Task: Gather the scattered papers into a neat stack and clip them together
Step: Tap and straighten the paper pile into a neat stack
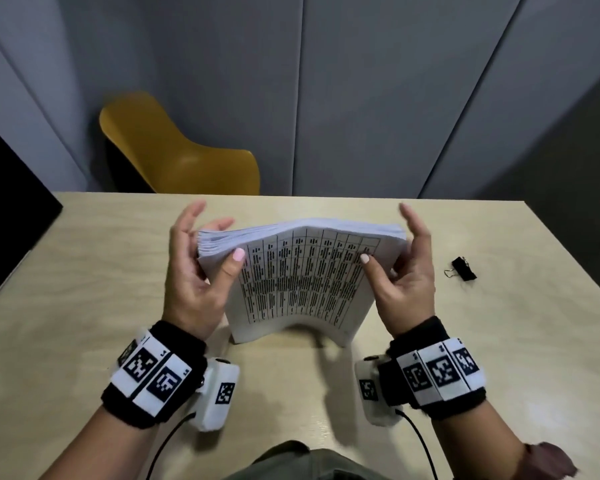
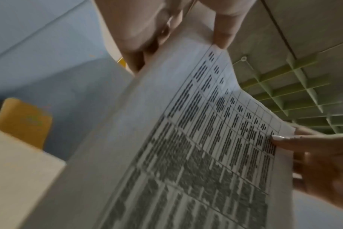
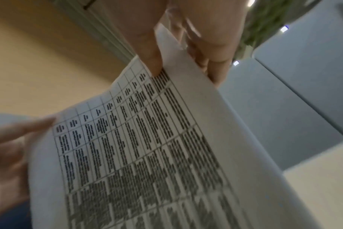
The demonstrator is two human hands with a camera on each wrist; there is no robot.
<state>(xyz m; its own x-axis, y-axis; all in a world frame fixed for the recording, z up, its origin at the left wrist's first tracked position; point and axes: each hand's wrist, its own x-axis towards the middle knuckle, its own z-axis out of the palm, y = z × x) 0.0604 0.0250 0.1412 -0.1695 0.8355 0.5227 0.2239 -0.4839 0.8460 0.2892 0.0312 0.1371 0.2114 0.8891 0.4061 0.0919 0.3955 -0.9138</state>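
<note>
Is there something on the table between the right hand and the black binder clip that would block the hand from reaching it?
Nothing visible does. The binder clip lies on bare table to the right of the right hand. That hand, like the left hand, grips the paper stack.

The printed text on the paper stack (image 1: 298, 278) is too blurred to be read in any view. The fingers behind the stack's far face are hidden. The binder clip (image 1: 462, 269), at three o'clock from it, is too small for detail.
</note>
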